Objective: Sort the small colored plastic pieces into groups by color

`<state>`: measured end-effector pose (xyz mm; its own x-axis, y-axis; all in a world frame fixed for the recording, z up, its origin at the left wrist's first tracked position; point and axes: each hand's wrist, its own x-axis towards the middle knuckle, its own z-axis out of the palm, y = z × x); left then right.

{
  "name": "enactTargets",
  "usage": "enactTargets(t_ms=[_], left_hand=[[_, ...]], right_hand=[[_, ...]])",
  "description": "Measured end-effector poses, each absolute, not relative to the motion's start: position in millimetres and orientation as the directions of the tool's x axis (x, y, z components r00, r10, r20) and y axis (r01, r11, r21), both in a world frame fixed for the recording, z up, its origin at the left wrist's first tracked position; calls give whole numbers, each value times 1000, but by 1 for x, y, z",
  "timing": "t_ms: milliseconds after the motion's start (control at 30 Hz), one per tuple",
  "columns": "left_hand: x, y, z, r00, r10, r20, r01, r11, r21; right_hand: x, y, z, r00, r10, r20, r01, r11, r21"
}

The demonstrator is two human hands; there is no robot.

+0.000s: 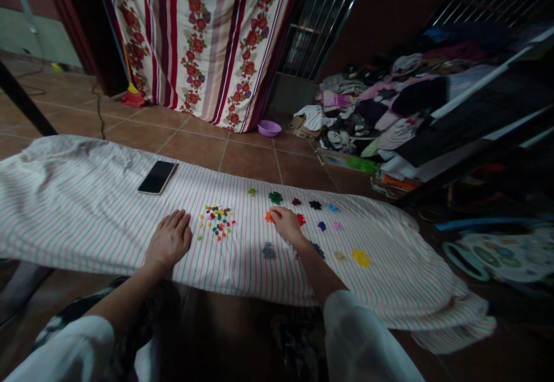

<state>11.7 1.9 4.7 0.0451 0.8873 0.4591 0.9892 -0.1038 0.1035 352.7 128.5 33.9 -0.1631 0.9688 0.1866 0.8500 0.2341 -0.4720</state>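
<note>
The left hand (169, 239) lies flat and released on the striped cloth (64, 197), just left of the mixed pile (217, 220). The right hand (287, 224) has its fingertips drawn together at the orange cluster (269, 217); I cannot tell whether they pinch a piece. A light, low touch seems best here, keeping neighbouring colours apart. I count one mixed pile, about thirteen single-colour clusters (315, 205) and one phone (157, 177).

Centre frame, the tiny multicoloured pieces (217, 221) are too small to identify; the right hand (286, 224) half-covers the small orange cluster (268, 217).
</note>
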Motion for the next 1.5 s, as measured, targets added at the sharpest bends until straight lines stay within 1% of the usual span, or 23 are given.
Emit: enactTargets(t_ms=[200,367,633,800,933,1033,1100,1267,1500], left_hand=[[12,2,4,41,889,456,992,-91,88],[12,1,6,34,897,440,992,-83,92],[14,1,9,13,907,421,990,-72,125],[14,1,8,3,908,419,987,-69,143],[13,1,8,11,906,423,988,-75,135],[13,1,8,14,905,425,987,-81,139],[14,1,8,9,904,427,987,-78,144],[14,1,8,4,904,427,985,-78,156],[14,1,9,-6,908,418,981,-75,178]], right_hand=[[354,130,31,-197,968,156,853,248,-459],[354,131,26,-179,967,179,847,244,-472],[356,130,24,-244,950,194,833,308,-460],[356,128,24,-221,941,255,826,320,-464],[348,125,27,-198,914,355,825,351,-443],[334,121,32,-215,885,412,802,401,-443],[321,118,36,-257,869,422,774,447,-449],[279,107,40,-412,825,387,696,559,-451],[227,96,42,-508,823,256,694,566,-444]])
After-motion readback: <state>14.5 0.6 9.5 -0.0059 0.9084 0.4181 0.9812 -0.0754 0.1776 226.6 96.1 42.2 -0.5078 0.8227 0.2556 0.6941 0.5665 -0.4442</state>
